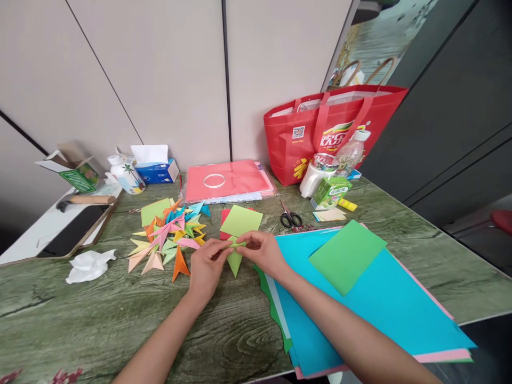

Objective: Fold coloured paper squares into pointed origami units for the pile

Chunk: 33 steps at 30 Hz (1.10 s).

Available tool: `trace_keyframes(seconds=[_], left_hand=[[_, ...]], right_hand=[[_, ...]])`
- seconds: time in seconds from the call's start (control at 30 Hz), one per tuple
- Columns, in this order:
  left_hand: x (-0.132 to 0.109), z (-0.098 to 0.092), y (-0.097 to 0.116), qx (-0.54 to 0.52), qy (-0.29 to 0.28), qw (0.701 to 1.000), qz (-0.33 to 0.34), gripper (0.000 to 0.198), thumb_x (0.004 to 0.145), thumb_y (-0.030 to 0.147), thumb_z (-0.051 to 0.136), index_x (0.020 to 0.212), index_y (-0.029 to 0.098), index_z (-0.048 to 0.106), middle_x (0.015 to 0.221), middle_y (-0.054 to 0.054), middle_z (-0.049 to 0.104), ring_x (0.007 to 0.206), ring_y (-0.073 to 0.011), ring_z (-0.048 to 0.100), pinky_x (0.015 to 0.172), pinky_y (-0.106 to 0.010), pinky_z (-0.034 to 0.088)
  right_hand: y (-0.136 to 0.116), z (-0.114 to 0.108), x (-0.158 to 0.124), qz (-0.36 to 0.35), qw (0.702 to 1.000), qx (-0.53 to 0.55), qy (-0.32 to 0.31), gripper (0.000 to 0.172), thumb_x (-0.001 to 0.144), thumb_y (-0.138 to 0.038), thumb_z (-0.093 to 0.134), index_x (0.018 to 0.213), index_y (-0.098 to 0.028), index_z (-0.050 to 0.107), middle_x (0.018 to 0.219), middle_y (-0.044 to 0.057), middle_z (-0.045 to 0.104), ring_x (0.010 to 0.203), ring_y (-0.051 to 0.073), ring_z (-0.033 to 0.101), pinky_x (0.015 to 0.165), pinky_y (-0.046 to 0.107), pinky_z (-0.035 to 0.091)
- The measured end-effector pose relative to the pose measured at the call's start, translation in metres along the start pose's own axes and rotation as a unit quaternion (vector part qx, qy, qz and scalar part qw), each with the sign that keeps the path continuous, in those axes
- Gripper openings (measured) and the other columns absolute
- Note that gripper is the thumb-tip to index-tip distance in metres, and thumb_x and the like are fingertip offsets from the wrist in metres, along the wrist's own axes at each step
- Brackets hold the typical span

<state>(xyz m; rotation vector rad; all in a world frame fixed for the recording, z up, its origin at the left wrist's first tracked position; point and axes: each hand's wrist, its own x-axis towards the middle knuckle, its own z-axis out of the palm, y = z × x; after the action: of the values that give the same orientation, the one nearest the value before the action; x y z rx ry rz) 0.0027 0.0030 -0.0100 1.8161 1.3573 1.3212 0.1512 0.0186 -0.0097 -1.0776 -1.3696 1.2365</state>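
Between both hands is a small piece of folded light-green paper (235, 261), its pointed end hanging down toward me. My left hand (208, 263) pinches its left side between thumb and fingers. On the other side, my right hand (260, 250) pinches it the same way. Just beyond the fingers lies a square of light-green paper (241, 220) on top of a red piece of paper (226, 216). A heap of folded paper pieces (170, 234) in orange, pink, yellow, green and blue sits to the left of my left hand.
Large blue paper sheets (360, 320) with a green square (348, 256) on top lie at right. Black-handled scissors (290, 217), a green drink carton (330, 193) and a red bag (320, 133) stand behind. A crumpled tissue (90, 265) and a phone (74, 230) lie left.
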Motion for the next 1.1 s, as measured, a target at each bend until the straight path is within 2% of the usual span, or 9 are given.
trace_keyframes(seconds=[0.2, 0.37, 0.5, 0.7, 0.87, 0.97, 1.03, 1.1], left_hand=[[-0.001, 0.001, -0.002, 0.001, 0.002, 1.0, 0.002, 0.012, 0.073, 0.024, 0.059, 0.08, 0.02, 0.068, 0.073, -0.003, 0.061, 0.063, -0.0136, 0.057, 0.054, -0.024, 0.047], [0.001, 0.0, 0.004, 0.032, 0.018, 0.999, 0.03, 0.01, 0.072, 0.022, 0.059, 0.077, 0.021, 0.068, 0.072, -0.002, 0.057, 0.063, -0.0129, 0.055, 0.051, -0.023, 0.045], [0.001, 0.001, 0.005, 0.034, 0.032, 0.998, 0.032, 0.009, 0.071, 0.022, 0.06, 0.073, 0.021, 0.068, 0.083, -0.004, 0.057, 0.074, -0.0154, 0.056, 0.055, -0.024, 0.046], [0.001, -0.001, 0.001, -0.013, -0.017, 0.999, -0.033, 0.012, 0.073, 0.027, 0.056, 0.072, 0.018, 0.065, 0.07, -0.002, 0.057, 0.055, -0.0122, 0.055, 0.045, -0.023, 0.047], [0.003, -0.003, 0.006, 0.08, -0.031, 0.996, 0.028, 0.01, 0.075, 0.021, 0.054, 0.068, 0.019, 0.061, 0.069, -0.001, 0.059, 0.059, -0.0123, 0.054, 0.051, -0.022, 0.043], [0.002, -0.003, 0.006, 0.08, -0.014, 0.996, 0.042, 0.01, 0.076, 0.02, 0.054, 0.069, 0.019, 0.061, 0.071, -0.001, 0.059, 0.059, -0.0118, 0.054, 0.053, -0.022, 0.043], [0.001, -0.003, 0.005, 0.053, -0.008, 0.998, 0.035, 0.01, 0.077, 0.021, 0.053, 0.07, 0.018, 0.061, 0.072, -0.001, 0.058, 0.056, -0.0106, 0.054, 0.051, -0.022, 0.044], [0.001, -0.003, 0.005, 0.04, 0.002, 0.998, 0.041, 0.01, 0.077, 0.02, 0.052, 0.072, 0.019, 0.061, 0.072, -0.001, 0.058, 0.057, -0.0108, 0.054, 0.052, -0.022, 0.045]], right_hand=[[0.004, 0.0, 0.0, -0.013, 1.0, -0.023, 0.001, 0.015, 0.062, -0.025, 0.065, 0.074, -0.016, 0.066, 0.059, 0.001, 0.061, 0.05, 0.01, 0.049, 0.048, 0.021, 0.039], [0.005, 0.0, 0.0, -0.047, 0.997, -0.053, 0.026, 0.012, 0.061, -0.022, 0.065, 0.071, -0.017, 0.066, 0.078, 0.004, 0.063, 0.058, 0.011, 0.053, 0.052, 0.022, 0.043], [0.002, 0.002, -0.001, -0.021, 0.999, -0.041, 0.011, 0.011, 0.063, -0.022, 0.063, 0.072, -0.016, 0.064, 0.065, 0.002, 0.063, 0.055, 0.012, 0.054, 0.052, 0.023, 0.043], [0.001, 0.001, -0.002, -0.011, 0.998, -0.069, 0.01, 0.012, 0.063, -0.023, 0.064, 0.073, -0.016, 0.065, 0.067, 0.003, 0.065, 0.058, 0.014, 0.057, 0.054, 0.024, 0.044], [0.0, -0.001, -0.003, -0.026, 0.992, -0.124, -0.004, 0.008, 0.067, -0.024, 0.062, 0.071, -0.017, 0.064, 0.063, 0.001, 0.063, 0.057, 0.012, 0.055, 0.054, 0.023, 0.043], [-0.001, 0.0, -0.003, -0.046, 0.987, -0.156, 0.016, 0.007, 0.066, -0.023, 0.062, 0.071, -0.018, 0.063, 0.071, 0.001, 0.062, 0.058, 0.011, 0.053, 0.055, 0.023, 0.042], [-0.003, 0.0, -0.003, -0.012, 0.993, -0.121, 0.007, 0.011, 0.065, -0.024, 0.063, 0.072, -0.017, 0.061, 0.068, 0.001, 0.06, 0.054, 0.011, 0.052, 0.052, 0.023, 0.042], [-0.006, 0.0, -0.003, 0.042, 0.998, -0.034, -0.033, 0.018, 0.063, -0.027, 0.065, 0.077, -0.016, 0.06, 0.061, -0.001, 0.059, 0.052, 0.011, 0.053, 0.051, 0.023, 0.043]])
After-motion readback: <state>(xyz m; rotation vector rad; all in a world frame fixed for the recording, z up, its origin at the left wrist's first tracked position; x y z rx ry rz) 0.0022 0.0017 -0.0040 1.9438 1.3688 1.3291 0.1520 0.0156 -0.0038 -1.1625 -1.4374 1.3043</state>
